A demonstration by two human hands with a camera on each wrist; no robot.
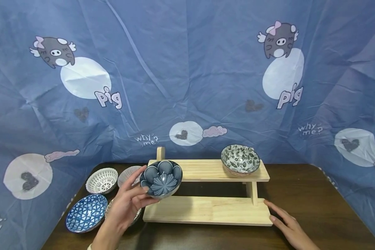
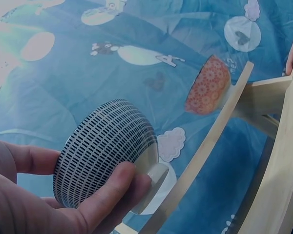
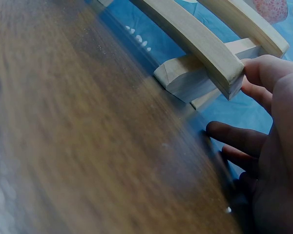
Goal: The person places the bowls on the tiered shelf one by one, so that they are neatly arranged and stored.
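In the head view my left hand (image 1: 125,205) grips a bowl (image 1: 164,184) by its side, holding it tilted over the left end of the shelf. The bowl has a blue petal pattern inside. Its outside (image 2: 105,146) shows rows of dark dashes on white in the left wrist view, with my thumb near the foot. My right hand (image 1: 289,225) touches the right end of the lower board (image 1: 206,210) of a two-tier wooden shelf. In the right wrist view its fingertips (image 3: 254,70) rest at that board's end, the other fingers extended near the table.
A floral bowl (image 1: 240,159), reddish outside, stands on the right of the upper board (image 1: 193,170). Left of the shelf are a white patterned bowl (image 1: 101,180), a grey ribbed bowl (image 1: 128,173), a blue-and-white bowl (image 1: 87,213) and another bowl partly behind my left hand. Blue cloth (image 1: 187,69) hangs behind the table.
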